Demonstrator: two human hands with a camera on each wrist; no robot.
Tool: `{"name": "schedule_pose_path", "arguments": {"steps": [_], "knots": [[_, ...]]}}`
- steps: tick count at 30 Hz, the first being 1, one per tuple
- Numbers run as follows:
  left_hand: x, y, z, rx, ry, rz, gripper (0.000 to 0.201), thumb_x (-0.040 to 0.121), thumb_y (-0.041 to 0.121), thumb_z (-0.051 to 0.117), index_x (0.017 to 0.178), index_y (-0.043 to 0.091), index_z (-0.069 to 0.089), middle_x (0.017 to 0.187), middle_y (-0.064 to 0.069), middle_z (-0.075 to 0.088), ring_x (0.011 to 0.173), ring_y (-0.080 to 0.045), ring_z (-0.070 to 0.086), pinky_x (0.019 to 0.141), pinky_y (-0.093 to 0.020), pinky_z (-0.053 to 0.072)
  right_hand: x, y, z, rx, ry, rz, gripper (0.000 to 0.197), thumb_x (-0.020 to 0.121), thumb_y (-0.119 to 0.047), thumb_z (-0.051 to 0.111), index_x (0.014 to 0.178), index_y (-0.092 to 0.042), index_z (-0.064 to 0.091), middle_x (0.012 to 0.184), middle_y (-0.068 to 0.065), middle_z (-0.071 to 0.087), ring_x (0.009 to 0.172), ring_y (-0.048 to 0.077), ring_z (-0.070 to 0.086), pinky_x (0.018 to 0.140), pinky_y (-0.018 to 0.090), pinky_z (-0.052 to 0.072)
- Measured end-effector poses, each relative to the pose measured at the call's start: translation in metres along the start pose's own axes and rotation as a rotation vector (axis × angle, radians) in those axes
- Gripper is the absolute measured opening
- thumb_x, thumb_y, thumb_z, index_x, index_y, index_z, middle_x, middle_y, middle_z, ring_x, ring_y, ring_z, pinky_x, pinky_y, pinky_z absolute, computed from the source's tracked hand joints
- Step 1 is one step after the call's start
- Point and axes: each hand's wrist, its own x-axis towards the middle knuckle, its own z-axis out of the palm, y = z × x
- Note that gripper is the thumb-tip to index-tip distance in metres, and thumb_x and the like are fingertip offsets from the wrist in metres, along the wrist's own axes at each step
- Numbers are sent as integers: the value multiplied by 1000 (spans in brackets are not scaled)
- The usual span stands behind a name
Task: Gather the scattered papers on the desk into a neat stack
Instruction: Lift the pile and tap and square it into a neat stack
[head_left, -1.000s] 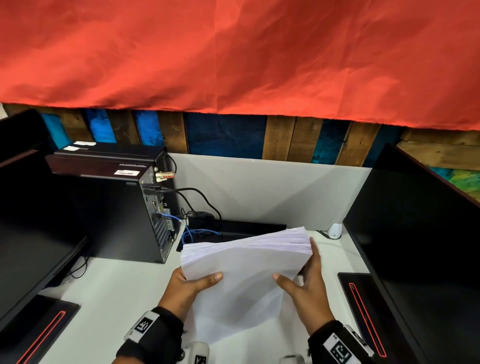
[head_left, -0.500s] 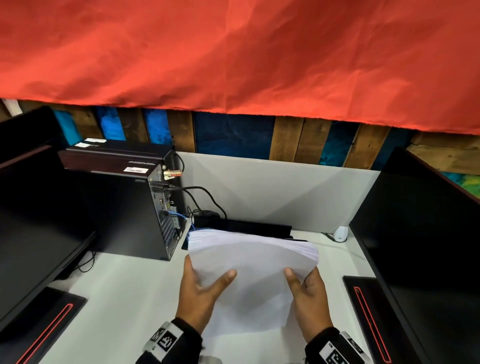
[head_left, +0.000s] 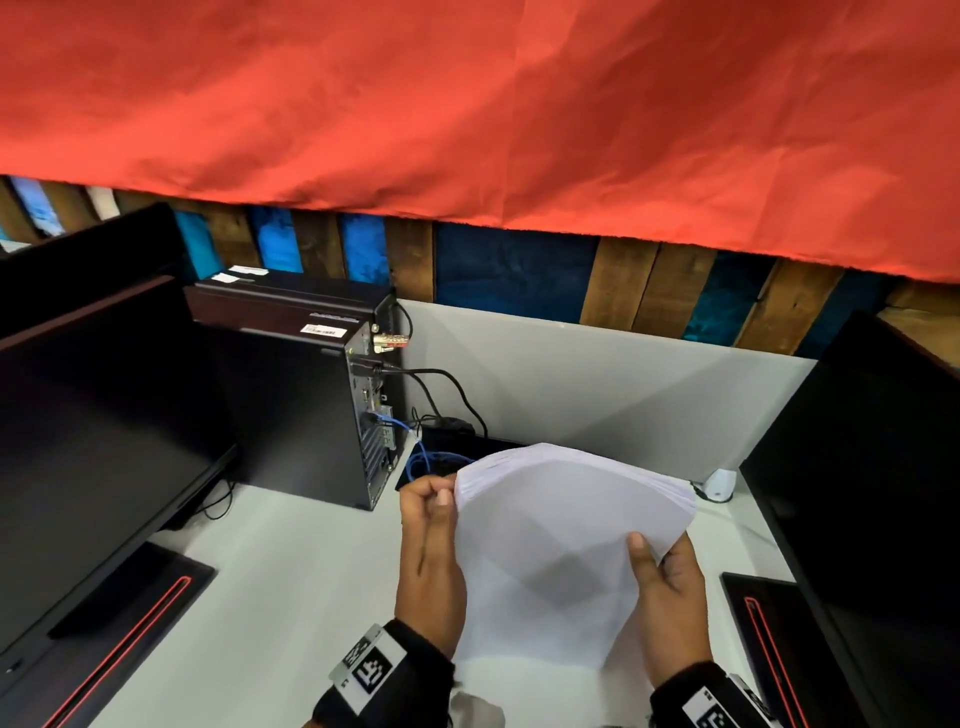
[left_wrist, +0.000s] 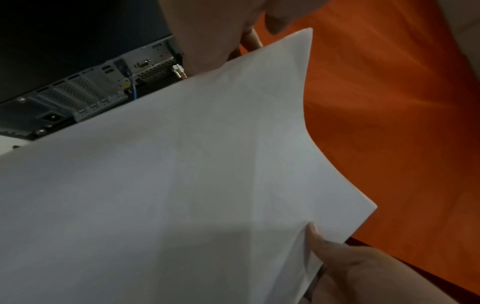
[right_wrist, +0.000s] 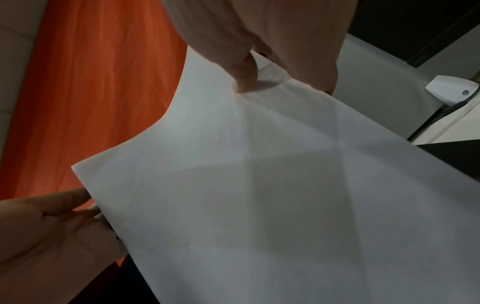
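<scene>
A thick stack of white papers (head_left: 561, 545) is held off the white desk (head_left: 291, 597), bowed, with its fanned top edge toward the partition. My left hand (head_left: 436, 496) pinches the stack's upper left edge with curled fingers. My right hand (head_left: 657, 566) grips the right edge, thumb on the front sheet and fingers behind. In the left wrist view the paper stack (left_wrist: 182, 185) fills the frame, with the right hand's thumb (left_wrist: 319, 240) on it. In the right wrist view the right hand (right_wrist: 246, 67) presses the paper stack (right_wrist: 259, 185), and the left hand (right_wrist: 57, 211) meets its edge.
A black computer tower (head_left: 291, 395) with cables (head_left: 441, 460) stands left of the papers. Black monitors flank the desk at left (head_left: 93, 457) and right (head_left: 872, 493). A grey partition (head_left: 597, 384) closes the back; a small white device (head_left: 719, 483) sits beside it. A red cloth (head_left: 467, 104) hangs above.
My left hand has slid from the front of the stack up to its upper left edge. The stack has shifted a little right and bowed more; the right hand keeps its grip.
</scene>
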Motion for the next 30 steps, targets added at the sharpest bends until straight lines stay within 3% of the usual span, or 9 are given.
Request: {"name": "schedule_pose_path", "arguments": {"steps": [3, 5, 10, 15, 19, 22, 26, 30], "knots": [[1, 0, 3, -20, -13, 36, 13, 99, 15, 38, 91, 17, 48, 80, 26, 60, 76, 5, 54, 70, -4, 41, 0, -3, 1, -15, -6, -2, 44, 96, -15, 50, 138, -26, 43, 133, 2, 58, 124, 24, 54, 108, 53, 38], [3, -1, 4, -36, -26, 64, 11, 99, 16, 41, 92, 18, 49, 89, 21, 63, 85, 3, 58, 76, -6, 43, 1, -4, 1, -19, -5, 0, 43, 96, -12, 49, 137, -23, 44, 131, 3, 59, 122, 23, 56, 108, 52, 39], [4, -6, 3, -49, -84, 145, 7, 91, 18, 44, 96, 15, 49, 108, -2, 63, 101, -6, 61, 87, -13, 46, 0, -8, 2, -16, -1, 2, 44, 96, -11, 49, 137, -24, 44, 131, 1, 59, 122, 21, 56, 108, 50, 39], [7, -9, 2, -49, -105, 163, 10, 90, 15, 51, 94, 24, 51, 111, -8, 61, 108, -15, 60, 93, -21, 46, -1, -9, 3, -23, -5, 5, 41, 96, -12, 49, 134, -25, 47, 128, 0, 61, 119, 22, 57, 106, 52, 41], [10, -13, -1, -19, -86, 160, 12, 85, 30, 58, 94, 28, 50, 109, -2, 61, 112, -19, 58, 98, -33, 44, -1, -8, 2, -24, -1, 11, 42, 95, -12, 49, 135, -26, 47, 129, 0, 61, 120, 22, 57, 106, 52, 41], [11, -13, -1, 15, -93, 167, 14, 83, 34, 59, 95, 30, 53, 105, 11, 62, 112, -18, 59, 95, -29, 43, -1, -9, 3, -24, 1, 3, 41, 95, -12, 49, 134, -26, 48, 128, 0, 61, 119, 21, 57, 105, 52, 42], [13, -12, -3, 71, -99, 191, 21, 85, 35, 58, 104, 27, 56, 110, 7, 63, 114, -20, 59, 97, -31, 44, -2, -10, 3, 4, 9, 12, 42, 95, -8, 48, 134, -25, 48, 127, 1, 62, 118, 22, 58, 105, 51, 42], [14, -11, -5, 82, -107, 191, 32, 87, 38, 52, 114, 22, 57, 117, 8, 65, 116, -12, 59, 95, -19, 45, -2, -9, 3, 18, 6, 16, 42, 95, -7, 49, 134, -23, 48, 128, 3, 61, 119, 23, 58, 106, 52, 41]]}}
